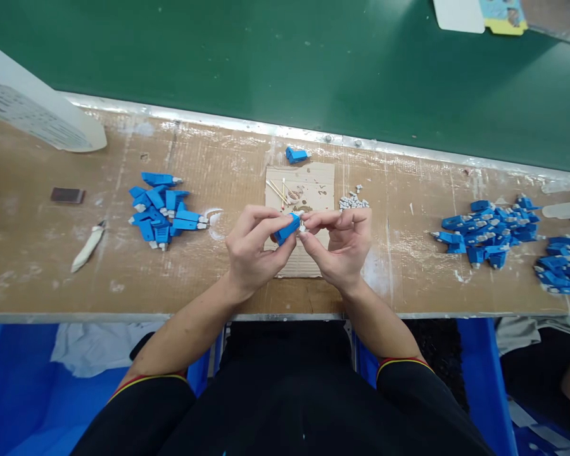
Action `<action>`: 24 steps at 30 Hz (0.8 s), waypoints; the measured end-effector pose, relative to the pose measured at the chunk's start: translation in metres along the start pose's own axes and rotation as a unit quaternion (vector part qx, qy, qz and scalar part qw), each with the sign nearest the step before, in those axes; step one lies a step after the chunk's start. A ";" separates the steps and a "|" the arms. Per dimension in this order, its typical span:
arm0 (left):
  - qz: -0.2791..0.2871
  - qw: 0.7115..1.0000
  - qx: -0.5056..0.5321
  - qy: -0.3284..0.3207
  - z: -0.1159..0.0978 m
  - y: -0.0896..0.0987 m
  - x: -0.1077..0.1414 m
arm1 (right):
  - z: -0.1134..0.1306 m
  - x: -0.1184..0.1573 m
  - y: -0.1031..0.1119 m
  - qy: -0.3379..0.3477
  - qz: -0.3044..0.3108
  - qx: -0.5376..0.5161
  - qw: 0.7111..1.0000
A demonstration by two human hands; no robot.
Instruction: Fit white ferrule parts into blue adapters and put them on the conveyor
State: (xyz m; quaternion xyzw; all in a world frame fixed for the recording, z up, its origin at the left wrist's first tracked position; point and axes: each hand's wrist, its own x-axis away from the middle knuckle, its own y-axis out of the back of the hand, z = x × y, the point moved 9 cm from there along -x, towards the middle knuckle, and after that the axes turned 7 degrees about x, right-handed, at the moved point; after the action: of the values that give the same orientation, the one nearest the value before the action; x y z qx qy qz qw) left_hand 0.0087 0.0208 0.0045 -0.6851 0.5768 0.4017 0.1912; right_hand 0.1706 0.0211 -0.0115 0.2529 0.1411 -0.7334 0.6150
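Observation:
My left hand [260, 244] is closed around a blue plastic part [287, 229], held over a piece of cardboard [320, 183]. At the part's right end, my right hand [339, 240] pinches a small white piece [303, 227] between thumb and fingertips. The two pieces meet or nearly meet; the fingers hide the exact contact. Beyond my hands, several matchsticks [280, 192] lie on the cardboard. A heap of small grey-white pieces [353, 200] sits just past my right fingers. One more blue part [297, 155] rests behind the cardboard.
Piles of blue parts lie at left [159, 212] and right [489, 228], with another pile [563, 266] farther right. A white-handled knife [89, 247] and a dark brown block [67, 195] lie at left. A green surface [266, 69] runs behind the metal edge. Another person's leg [541, 361] shows at lower right.

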 end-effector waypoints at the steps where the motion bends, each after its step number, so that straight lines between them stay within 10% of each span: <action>1: 0.017 1.000 0.016 0.017 0.004 -0.002 -0.001 | 0.001 -0.001 0.001 0.005 -0.001 0.001 1.000; 9: 0.082 0.908 0.334 0.240 0.041 -0.020 0.001 | -0.001 -0.005 0.008 -0.007 0.004 -0.046 0.999; 24: 0.067 0.702 0.504 0.499 0.059 -0.049 0.025 | 0.006 -0.006 0.003 0.039 0.026 -0.023 0.999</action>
State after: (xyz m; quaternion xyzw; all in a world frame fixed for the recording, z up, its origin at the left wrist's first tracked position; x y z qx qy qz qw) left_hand 0.0356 0.0601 -0.0602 -0.5465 0.7482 -0.3382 0.1649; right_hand 0.1728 0.0224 -0.0033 0.2705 0.1754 -0.7034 0.6335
